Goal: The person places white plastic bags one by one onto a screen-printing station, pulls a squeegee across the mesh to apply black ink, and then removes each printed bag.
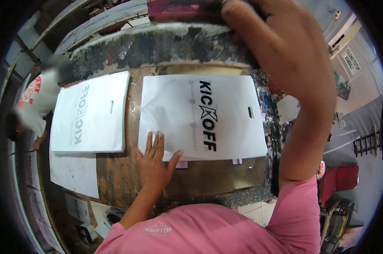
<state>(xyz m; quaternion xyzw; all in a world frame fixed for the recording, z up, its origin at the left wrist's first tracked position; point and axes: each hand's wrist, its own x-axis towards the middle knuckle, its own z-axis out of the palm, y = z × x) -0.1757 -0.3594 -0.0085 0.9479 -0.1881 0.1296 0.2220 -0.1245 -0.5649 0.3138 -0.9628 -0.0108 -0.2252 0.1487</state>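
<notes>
A white flat bag (170, 114) with black printed lettering and a slot handle lies on the worn worktable, before me. My left hand (154, 163) rests on its near left corner, fingers spread. High at the far right, my right hand (284, 46) is raised, thumb against the paint-stained dark magenta edge of what looks like a screen-printing frame (183, 11). The fingertips run past the picture's top edge, but the hand appears to grip it. To the left lies a stack of similar white printed bags (100, 114).
Beneath the stack a white sheet (73, 173) sticks out. A paint-stained dark bar (157, 46) crosses behind the bag. Another person (47, 91) is at the far left, beside racks. A red chair (339, 182) and a shelf of stacked items (337, 226) stand at right.
</notes>
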